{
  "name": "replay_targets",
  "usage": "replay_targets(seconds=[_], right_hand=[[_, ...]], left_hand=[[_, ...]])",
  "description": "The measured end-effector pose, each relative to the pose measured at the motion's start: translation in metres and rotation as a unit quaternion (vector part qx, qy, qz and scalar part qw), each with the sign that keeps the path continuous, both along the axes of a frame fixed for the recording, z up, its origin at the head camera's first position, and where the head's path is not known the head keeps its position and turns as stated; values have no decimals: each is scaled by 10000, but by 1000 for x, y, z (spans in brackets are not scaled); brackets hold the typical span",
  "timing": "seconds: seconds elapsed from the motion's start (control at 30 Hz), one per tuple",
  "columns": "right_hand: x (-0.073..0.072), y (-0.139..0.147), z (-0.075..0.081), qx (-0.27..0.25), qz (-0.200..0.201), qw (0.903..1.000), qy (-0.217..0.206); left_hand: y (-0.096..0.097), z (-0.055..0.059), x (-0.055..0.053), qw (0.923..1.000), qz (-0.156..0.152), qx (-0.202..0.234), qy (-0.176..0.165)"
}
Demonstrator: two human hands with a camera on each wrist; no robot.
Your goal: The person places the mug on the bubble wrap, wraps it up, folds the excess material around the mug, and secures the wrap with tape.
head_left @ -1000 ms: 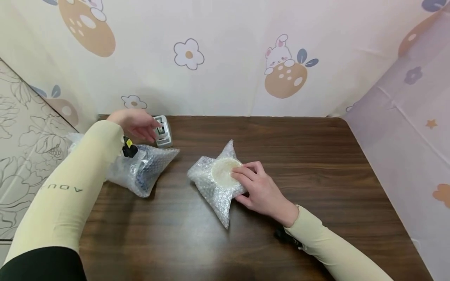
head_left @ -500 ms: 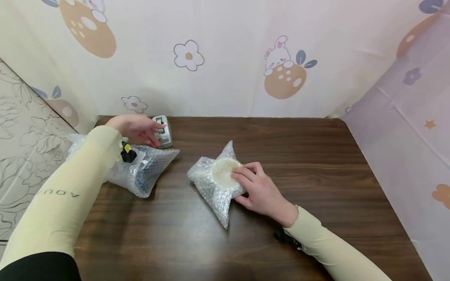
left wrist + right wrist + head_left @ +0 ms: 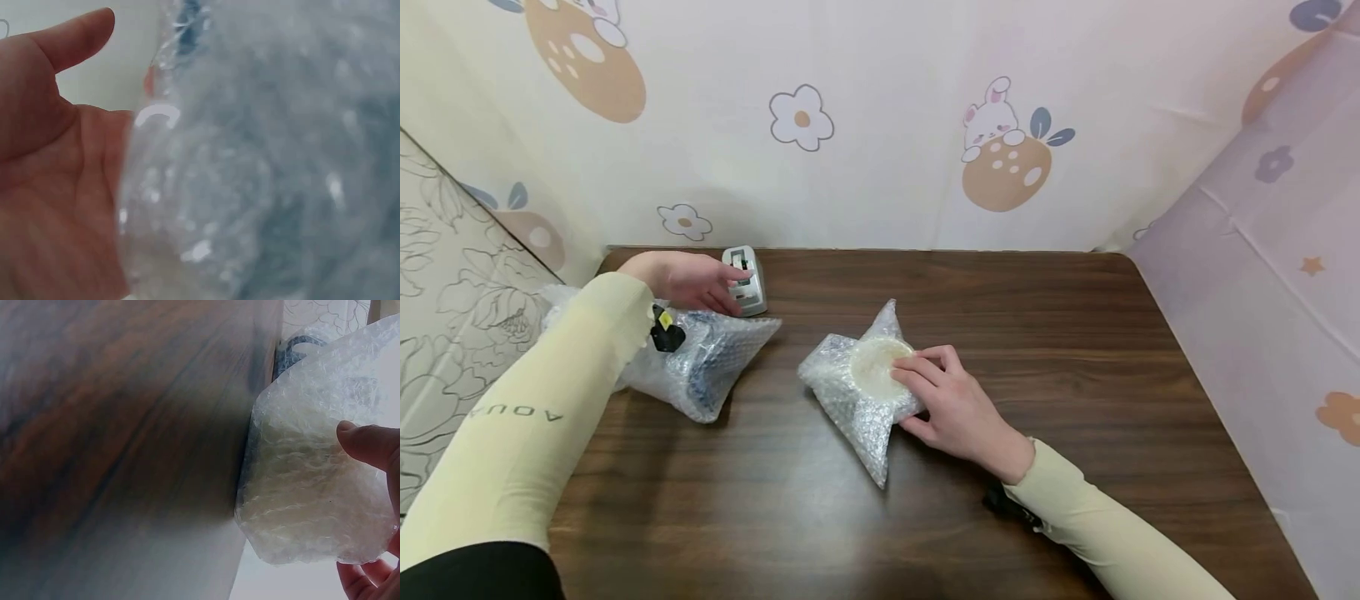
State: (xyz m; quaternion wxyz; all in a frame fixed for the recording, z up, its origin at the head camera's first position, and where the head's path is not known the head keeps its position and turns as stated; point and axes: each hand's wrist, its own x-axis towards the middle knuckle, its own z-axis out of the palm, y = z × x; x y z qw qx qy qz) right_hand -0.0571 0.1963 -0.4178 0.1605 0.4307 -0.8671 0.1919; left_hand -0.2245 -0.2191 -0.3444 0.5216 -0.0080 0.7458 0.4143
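Note:
My right hand (image 3: 958,408) holds a bubble-wrapped bundle (image 3: 842,375) with a pale round top (image 3: 878,367). Its fingers lie over the round rim and the thumb presses the side, as the right wrist view shows. To the left lies a second bubble-wrapped bundle (image 3: 703,367) with something blue inside, its kind hidden by the wrap. Behind that bundle my left hand (image 3: 696,282) hovers with relaxed fingers, palm toward the wrap (image 3: 237,175). In the left wrist view the thumb (image 3: 81,37) is straight; the other fingers are mostly hidden. Whether they touch the bundle I cannot tell.
Right at the left fingertips, near the back edge, is a small grey object (image 3: 747,292) with dark slots. A brown wooden table (image 3: 1045,333) carries everything. Patterned cloth (image 3: 880,183) hangs behind and to the right; a flower-patterned panel (image 3: 467,283) stands at the left.
The left hand has sunk slightly toward the blue bundle and shifted a little left, away from the grey object. The right hand and its bundle hold still.

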Motion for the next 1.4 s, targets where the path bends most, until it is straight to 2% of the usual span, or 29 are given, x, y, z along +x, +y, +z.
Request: replay_targets(seconds=[0.27,0.43,0.57,0.73,0.8,0.93,1.0,1.23,1.4], right_hand=[[-1,0,-3,-62,-2,10000,27],[1,-1,-3,-3,6,10000,-5],[1,-1,-1,-21,-4,10000,2],[0,-1,-1,-29,0,10000,-17],[0,-1,-1,-37,9,10000,-19],[-2,-1,-3,-91,36,9999,24],[-2,-1,-4,-123,43,9999,44],[-1,0,-3,-129,21,9999,16],[-2,-1,-4,-142,42,9999,62]], left_hand=[[-1,-8,4,9972,425,586,160],[-6,-14,4,9956,585,633,370],[-9,-17,5,9933,600,853,487],[-15,-19,6,9922,399,1022,592],[-17,-19,7,9916,429,1043,634],[-19,-16,5,9933,438,818,693],[-19,-16,4,9958,340,485,702],[-15,-21,-1,9991,123,-257,318],[-12,-19,-2,9960,-86,-731,506]])
